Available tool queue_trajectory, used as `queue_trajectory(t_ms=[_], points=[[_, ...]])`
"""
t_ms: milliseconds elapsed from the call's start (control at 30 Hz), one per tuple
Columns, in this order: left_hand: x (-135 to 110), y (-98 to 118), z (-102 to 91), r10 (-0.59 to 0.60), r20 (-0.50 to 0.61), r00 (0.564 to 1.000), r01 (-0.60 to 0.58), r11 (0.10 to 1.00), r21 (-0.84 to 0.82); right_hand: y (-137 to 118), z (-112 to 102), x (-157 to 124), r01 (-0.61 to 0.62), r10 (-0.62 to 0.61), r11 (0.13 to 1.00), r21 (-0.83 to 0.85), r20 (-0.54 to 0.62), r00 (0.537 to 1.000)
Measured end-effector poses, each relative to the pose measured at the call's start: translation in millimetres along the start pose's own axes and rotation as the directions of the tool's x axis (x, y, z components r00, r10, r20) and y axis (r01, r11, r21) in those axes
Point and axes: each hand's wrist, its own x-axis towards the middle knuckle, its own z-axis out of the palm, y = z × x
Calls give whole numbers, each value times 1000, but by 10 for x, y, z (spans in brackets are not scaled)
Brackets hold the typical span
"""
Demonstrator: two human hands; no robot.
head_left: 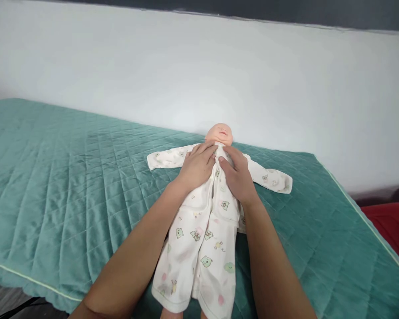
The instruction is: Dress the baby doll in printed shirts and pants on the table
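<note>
Both the left hand (199, 163) and right hand (238, 173) rest loose, unclenched, on a doll's (220, 134) chest, head by the quilt's (69, 186) far edge. Looks like smoothing the top (226, 204); imo next calls for light fingertips along the front.

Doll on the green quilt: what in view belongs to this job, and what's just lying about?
In the job:
left hand
right hand
printed white outfit, under both hands
doll, lying face up
green quilt, beneath

Just about:
red object, right edge
white wall
</note>
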Motion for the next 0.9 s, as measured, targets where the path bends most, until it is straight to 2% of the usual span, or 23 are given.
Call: queue_trajectory(t_ms=[133,333,567,700,900], points=[[19,-11,-7,-14,26,1000,13,1000,21,-7,3,27,10,-9,999,-49,20,1000],[22,-5,-27,-6,44,999,4,999,51,-7,0,18,9,-8,1000,-25,17,1000],[87,-42,10,-27,9,1000,27,999,-42,32,-1,26,-14,15,999,-36,41,999],[192,-97,29,-31,11,999,32,995,-93,39,-3,47,-74,78,996,-57,72,994],[313,-199,33,24,35,999,-15,969,-245,12,-10,79,-164,165,986,-27,97,981]])
